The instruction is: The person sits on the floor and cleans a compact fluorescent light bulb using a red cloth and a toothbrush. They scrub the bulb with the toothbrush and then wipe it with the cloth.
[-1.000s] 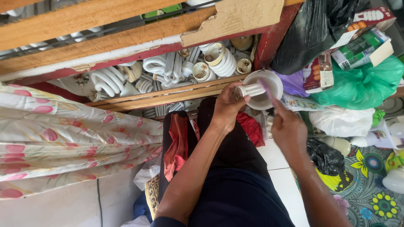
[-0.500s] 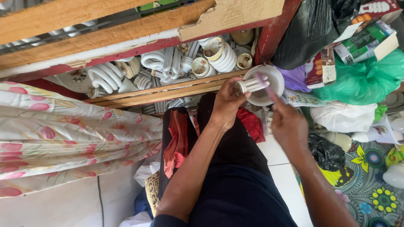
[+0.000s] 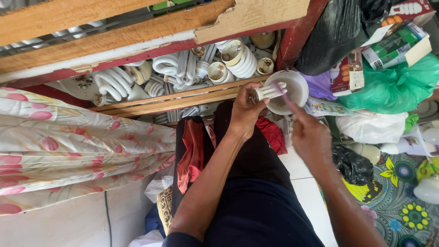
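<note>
My left hand point(image 3: 243, 113) grips a white compact fluorescent bulb point(image 3: 270, 91) by its base, with the tubes pointing right. Just right of it, my right hand point(image 3: 312, 138) pinches a thin purplish tool point(image 3: 284, 96) whose tip reaches the bulb's tubes. A round white lamp cover point(image 3: 297, 82) lies directly behind the bulb. Both hands are held above my dark-clothed lap.
A wooden crate point(image 3: 183, 98) holds several spiral and tube bulbs point(image 3: 173, 68). Black point(image 3: 338, 32) and green plastic bags point(image 3: 393, 87), cardboard boxes point(image 3: 398, 43) and white bulbs point(image 3: 427, 190) crowd the right. A flowered cloth point(image 3: 68, 146) lies left, a red rag point(image 3: 192, 151) below the crate.
Both hands stay close together at the bulb. The right hand has edged slightly upward, bringing the tool's tip onto the tubes. The view has drifted a little.
</note>
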